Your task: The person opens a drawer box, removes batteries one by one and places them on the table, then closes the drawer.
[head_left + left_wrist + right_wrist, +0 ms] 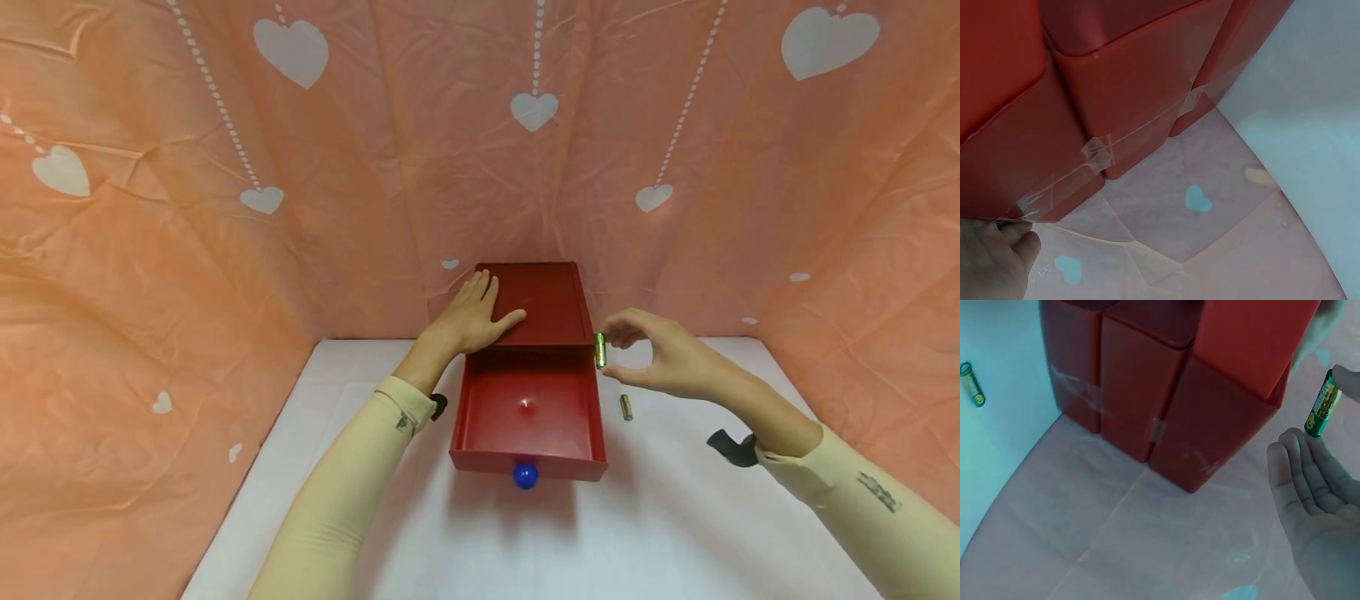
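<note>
Head view: shows a red drawer [480, 461] pulled out from the front of the top drawer unit [543, 296], with a round blue knob [526, 477] on its front panel. Shows inside it a smooth, glossy red floor with a small bright spot near the middle. Pinches a green-and-gold battery [600, 351] end to end between thumb and fingertip of the right hand [671, 357], outside the drawer, just beside the unit's front right corner. Shows a second battery [626, 407] lying on the white table [660, 508], near the drawer's right wall. Rests the left hand [474, 323] on the unit's top left edge, fingers straight and released, thumb spread inward. Shows, in the right wrist view, two lower drawer units [1141, 381], red and bound to the top one with clear tape [1159, 430]; cannot tell what these contain, insides being hidden.
</note>
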Demonstrator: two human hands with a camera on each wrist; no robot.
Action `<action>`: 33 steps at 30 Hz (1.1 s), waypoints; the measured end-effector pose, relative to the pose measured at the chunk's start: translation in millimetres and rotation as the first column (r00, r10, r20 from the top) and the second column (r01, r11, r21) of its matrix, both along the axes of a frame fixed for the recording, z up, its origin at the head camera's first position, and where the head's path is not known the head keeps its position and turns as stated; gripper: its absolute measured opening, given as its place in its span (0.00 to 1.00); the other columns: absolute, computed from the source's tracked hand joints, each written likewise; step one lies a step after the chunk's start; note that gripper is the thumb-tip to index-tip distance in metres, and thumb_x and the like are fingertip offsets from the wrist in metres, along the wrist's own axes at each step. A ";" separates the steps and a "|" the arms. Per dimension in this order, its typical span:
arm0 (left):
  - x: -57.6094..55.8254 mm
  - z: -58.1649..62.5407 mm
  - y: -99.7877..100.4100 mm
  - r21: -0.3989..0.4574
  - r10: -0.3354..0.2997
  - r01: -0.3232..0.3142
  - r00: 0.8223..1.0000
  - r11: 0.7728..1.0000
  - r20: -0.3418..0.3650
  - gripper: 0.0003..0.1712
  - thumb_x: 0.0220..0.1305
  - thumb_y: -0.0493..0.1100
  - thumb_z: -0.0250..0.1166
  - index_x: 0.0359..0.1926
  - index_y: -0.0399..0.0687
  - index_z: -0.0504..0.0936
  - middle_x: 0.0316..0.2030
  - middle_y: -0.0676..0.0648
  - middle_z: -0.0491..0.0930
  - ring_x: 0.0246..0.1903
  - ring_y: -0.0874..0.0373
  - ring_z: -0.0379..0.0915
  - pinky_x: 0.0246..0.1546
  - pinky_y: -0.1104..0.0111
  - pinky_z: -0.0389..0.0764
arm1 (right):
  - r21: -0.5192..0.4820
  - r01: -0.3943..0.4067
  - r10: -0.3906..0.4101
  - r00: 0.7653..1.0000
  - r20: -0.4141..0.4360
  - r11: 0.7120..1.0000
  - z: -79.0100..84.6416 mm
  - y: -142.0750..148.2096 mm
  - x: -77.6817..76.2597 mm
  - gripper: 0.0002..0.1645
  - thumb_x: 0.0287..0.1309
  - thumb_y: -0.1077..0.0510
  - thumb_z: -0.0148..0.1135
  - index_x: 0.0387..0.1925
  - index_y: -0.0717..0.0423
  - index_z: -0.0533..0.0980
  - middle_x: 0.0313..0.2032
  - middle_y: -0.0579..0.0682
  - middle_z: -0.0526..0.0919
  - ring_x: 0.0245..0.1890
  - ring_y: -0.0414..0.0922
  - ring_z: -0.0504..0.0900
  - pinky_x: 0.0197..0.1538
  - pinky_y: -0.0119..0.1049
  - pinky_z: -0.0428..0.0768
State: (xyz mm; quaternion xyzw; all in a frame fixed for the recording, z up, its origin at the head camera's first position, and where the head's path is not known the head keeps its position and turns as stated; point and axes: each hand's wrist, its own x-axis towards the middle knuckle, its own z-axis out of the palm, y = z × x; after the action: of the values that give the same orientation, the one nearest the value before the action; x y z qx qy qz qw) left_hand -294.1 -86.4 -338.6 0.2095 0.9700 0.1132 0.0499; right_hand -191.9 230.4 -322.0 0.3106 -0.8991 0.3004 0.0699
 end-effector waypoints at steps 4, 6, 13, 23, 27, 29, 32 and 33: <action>-0.2 0.0 0.2 0.000 0.002 -0.002 1.000 1.000 0.000 0.56 0.80 0.76 0.40 0.87 0.40 0.40 0.87 0.39 0.34 0.86 0.49 0.23 0.85 0.60 0.32 | -0.005 0.004 -0.004 1.000 0.007 1.000 -4.3 9.1 -1.0 0.28 0.57 0.60 0.82 0.57 0.56 0.80 0.48 0.44 0.85 0.48 0.44 0.84 0.54 0.31 0.83; 0.0 0.1 0.2 0.004 0.002 -0.002 1.000 1.000 0.002 0.55 0.80 0.75 0.41 0.87 0.40 0.40 0.87 0.39 0.34 0.86 0.49 0.24 0.85 0.60 0.32 | -0.006 0.006 -0.006 1.000 0.009 1.000 -7.1 13.3 -1.5 0.28 0.57 0.60 0.82 0.57 0.57 0.80 0.47 0.45 0.86 0.48 0.45 0.84 0.54 0.31 0.83; -0.1 -0.8 0.6 0.003 -0.002 0.002 1.000 1.000 0.013 0.56 0.80 0.76 0.40 0.87 0.41 0.39 0.87 0.40 0.33 0.86 0.50 0.24 0.85 0.60 0.32 | 0.003 0.030 -0.031 0.999 0.045 1.000 -19.2 25.5 -4.8 0.29 0.57 0.59 0.83 0.58 0.61 0.80 0.47 0.46 0.86 0.48 0.47 0.85 0.54 0.33 0.84; -1.6 0.9 0.2 -0.001 0.001 -0.001 1.000 1.000 0.008 0.56 0.80 0.76 0.41 0.87 0.40 0.40 0.87 0.39 0.33 0.86 0.50 0.23 0.85 0.60 0.32 | 0.015 0.044 -0.045 0.995 0.093 0.999 -36.7 37.7 -16.4 0.29 0.59 0.59 0.82 0.58 0.63 0.80 0.47 0.48 0.86 0.48 0.47 0.84 0.54 0.37 0.85; -0.3 1.0 0.0 0.001 -0.002 0.002 1.000 1.000 0.006 0.56 0.80 0.75 0.41 0.87 0.40 0.40 0.87 0.39 0.34 0.86 0.49 0.24 0.85 0.60 0.32 | 0.031 0.054 -0.057 0.993 0.108 0.998 -43.9 40.9 -20.2 0.29 0.59 0.59 0.81 0.57 0.65 0.79 0.47 0.50 0.86 0.48 0.49 0.84 0.53 0.38 0.85; 0.3 1.0 0.0 0.004 -0.002 0.002 1.000 1.000 0.005 0.55 0.81 0.75 0.41 0.87 0.40 0.40 0.87 0.39 0.34 0.86 0.49 0.24 0.85 0.60 0.32 | 0.039 0.057 -0.061 0.992 0.114 0.998 -48.1 42.7 -22.2 0.28 0.59 0.59 0.81 0.57 0.65 0.79 0.47 0.50 0.85 0.48 0.49 0.83 0.53 0.38 0.85; -0.1 0.9 0.1 0.007 -0.001 0.001 1.000 1.000 0.009 0.55 0.81 0.75 0.41 0.87 0.41 0.40 0.87 0.39 0.33 0.86 0.49 0.24 0.85 0.60 0.32 | 0.052 0.059 -0.065 0.989 0.129 0.997 -54.7 46.1 -25.5 0.27 0.59 0.59 0.81 0.56 0.64 0.79 0.46 0.50 0.85 0.47 0.49 0.83 0.52 0.39 0.85; -0.3 1.1 0.1 0.006 0.000 0.000 1.000 1.000 0.010 0.55 0.81 0.75 0.41 0.87 0.41 0.40 0.87 0.39 0.33 0.86 0.50 0.23 0.85 0.60 0.32 | 0.057 0.057 -0.064 0.989 0.131 0.997 -57.1 47.2 -26.8 0.27 0.59 0.60 0.81 0.55 0.64 0.79 0.46 0.50 0.85 0.47 0.48 0.83 0.52 0.39 0.85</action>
State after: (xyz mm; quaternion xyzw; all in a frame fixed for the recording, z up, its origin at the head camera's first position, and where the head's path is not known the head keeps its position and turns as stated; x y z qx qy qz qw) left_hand -294.4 -86.3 -337.5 0.2091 0.9694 0.1170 0.0541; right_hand -218.7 277.6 -379.1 0.2641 -0.9185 0.2942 0.0108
